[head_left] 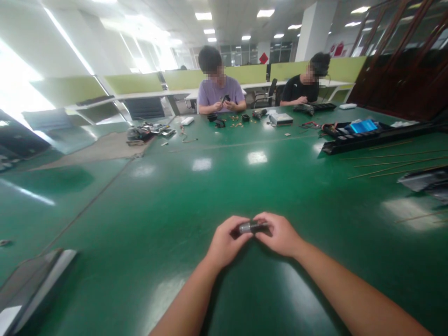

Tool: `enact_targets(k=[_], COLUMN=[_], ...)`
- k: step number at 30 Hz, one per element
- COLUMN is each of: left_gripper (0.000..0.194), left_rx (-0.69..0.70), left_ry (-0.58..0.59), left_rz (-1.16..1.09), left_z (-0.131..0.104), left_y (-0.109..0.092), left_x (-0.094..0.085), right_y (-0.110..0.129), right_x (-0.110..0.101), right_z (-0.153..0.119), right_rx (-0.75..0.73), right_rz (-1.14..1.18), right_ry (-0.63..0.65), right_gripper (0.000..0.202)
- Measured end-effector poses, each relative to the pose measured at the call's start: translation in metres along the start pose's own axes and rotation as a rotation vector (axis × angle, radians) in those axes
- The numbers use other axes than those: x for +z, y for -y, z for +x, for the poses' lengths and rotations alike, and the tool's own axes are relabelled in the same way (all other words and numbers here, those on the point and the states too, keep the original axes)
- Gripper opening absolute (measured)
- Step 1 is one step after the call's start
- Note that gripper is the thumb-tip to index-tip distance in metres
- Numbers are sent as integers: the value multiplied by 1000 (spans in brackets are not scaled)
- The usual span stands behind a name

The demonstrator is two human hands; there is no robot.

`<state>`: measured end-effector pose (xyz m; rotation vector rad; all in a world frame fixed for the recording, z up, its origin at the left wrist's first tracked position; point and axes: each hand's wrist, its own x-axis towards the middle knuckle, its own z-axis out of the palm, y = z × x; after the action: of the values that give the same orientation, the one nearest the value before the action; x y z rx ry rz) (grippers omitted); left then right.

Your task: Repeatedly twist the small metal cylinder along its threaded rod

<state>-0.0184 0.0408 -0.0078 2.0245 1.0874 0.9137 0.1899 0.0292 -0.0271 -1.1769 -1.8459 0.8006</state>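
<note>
Between both hands is a small dark cylinder with a silvery grey end (246, 227), lying roughly level just above the green table (196, 200). My left hand (227, 239) is closed around its silvery end, thumb below and fingers above. On the black end, my right hand (280, 233) grips with its thumb and fingers, and a thin part shows near the palm. The fingertips of the two hands almost meet in the middle. Fingers hide much of the cylinder, and its exact kind cannot be made out.
Across the table sit a person in a purple shirt (231, 88) and one in black (292, 88). Loose electronic parts (150, 131) lie at the far left. At right are a long black tray (350, 140) and thin rods (395, 163). A flat panel (31, 284) is near left.
</note>
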Motion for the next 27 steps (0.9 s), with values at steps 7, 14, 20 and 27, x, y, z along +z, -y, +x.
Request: enact_targets(k=[7,14,20,27], left_gripper=[24,24,24,23], left_rx=[22,23,27,19], left_ry=[17,26,17,-2], left_rz=[-13,-10,0,39], left_z=[0,1,0,-2], left_y=[-1,-3,-2,0], left_x=[1,1,2,3], right_y=[3,1,3,3], right_x=[0,0,0,-1], right_z=[1,1,2,3], right_rx=[-15,-24,-44,-17], right_rz=[-11,-5,-7,16], right_ry=[7,9,-6,-3], right_gripper=[24,18,13,11])
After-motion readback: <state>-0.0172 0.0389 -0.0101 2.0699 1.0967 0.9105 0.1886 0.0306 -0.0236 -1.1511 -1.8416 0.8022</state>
